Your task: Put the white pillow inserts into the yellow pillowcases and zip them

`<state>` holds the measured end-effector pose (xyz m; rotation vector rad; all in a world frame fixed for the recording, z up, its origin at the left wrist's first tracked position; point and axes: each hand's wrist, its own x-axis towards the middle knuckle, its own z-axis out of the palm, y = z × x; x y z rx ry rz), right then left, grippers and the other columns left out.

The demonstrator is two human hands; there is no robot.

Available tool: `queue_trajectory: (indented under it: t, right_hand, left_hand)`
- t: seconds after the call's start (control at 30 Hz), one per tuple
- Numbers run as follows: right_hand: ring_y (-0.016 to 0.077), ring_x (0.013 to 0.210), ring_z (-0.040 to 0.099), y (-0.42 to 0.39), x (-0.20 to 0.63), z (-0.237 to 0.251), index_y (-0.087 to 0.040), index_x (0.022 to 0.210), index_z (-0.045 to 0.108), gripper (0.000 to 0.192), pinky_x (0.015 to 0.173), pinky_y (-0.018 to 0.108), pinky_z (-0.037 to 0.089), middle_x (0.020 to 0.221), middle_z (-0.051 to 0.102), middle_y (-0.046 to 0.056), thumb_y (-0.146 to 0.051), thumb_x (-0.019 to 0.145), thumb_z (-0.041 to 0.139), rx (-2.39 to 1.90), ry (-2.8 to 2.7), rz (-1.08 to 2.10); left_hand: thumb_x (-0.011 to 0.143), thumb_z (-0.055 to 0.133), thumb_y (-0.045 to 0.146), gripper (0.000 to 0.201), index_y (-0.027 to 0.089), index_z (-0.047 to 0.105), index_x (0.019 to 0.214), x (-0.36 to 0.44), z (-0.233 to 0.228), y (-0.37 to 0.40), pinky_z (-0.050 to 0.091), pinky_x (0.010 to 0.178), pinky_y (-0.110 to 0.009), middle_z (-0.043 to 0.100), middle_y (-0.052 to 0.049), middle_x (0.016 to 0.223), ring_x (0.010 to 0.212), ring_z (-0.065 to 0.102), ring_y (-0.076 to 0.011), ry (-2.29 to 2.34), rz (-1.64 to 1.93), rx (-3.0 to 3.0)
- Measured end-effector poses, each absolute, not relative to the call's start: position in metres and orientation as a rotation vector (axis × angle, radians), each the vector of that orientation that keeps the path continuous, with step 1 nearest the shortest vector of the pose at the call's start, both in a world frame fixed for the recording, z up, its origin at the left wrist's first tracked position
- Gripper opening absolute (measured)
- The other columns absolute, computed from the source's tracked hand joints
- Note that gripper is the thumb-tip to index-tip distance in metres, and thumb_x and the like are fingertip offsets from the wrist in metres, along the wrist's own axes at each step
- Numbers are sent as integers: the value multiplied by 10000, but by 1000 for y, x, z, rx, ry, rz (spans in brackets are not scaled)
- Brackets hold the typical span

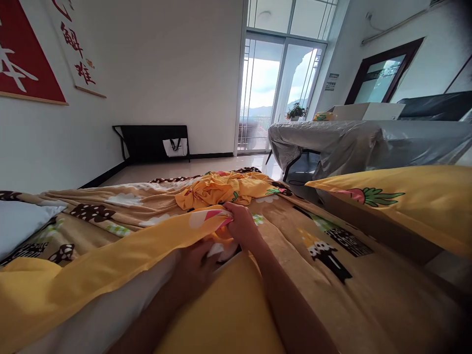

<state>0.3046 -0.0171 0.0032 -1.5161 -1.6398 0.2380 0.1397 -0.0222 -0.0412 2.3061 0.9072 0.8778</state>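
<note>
My right hand (241, 226) is closed on the edge of a yellow pillowcase (147, 241), pinching a part with a pink and white print. Just below and left of it, my left hand (195, 265) reaches under the raised yellow edge. Its fingers look curled, but cloth and shadow partly hide what is in them. White fabric, seemingly a pillow (121, 295), shows beneath the yellow cloth along my left forearm. More yellow cloth (224, 314) lies between my forearms.
Under my hands spreads a brown patterned blanket (287, 246), with crumpled orange-yellow cloth (221, 189) ahead. A white pillow (25, 223) lies at left, a yellow pillow (413, 196) at right. Beyond stand a plastic-covered table (354, 142) and a black folded frame (147, 142) with a white bag (175, 147).
</note>
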Motion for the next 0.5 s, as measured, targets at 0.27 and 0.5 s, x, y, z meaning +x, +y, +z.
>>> queue_trajectory:
  t: [0.27,0.5]
  right_hand:
    - [123,600,466,-16,303,1,-187,730,598,181,545,222,231,661,613,5,-110,639,461,-1601,-1718,168]
    - [158,672,548,-18,295,-1,-212,806,597,204,564,241,225,731,664,22,-139,660,475,-1692,-1763,60]
  left_hand:
    - [812,455,340,383,193,545,1154,143,-43,-14,404,914,-311,619,-43,1052,976,535,-202,838,790,1907]
    - [804,456,506,424,186,642,1012,145,-38,-14,452,898,-337,684,-51,1003,949,591,-240,934,805,1815]
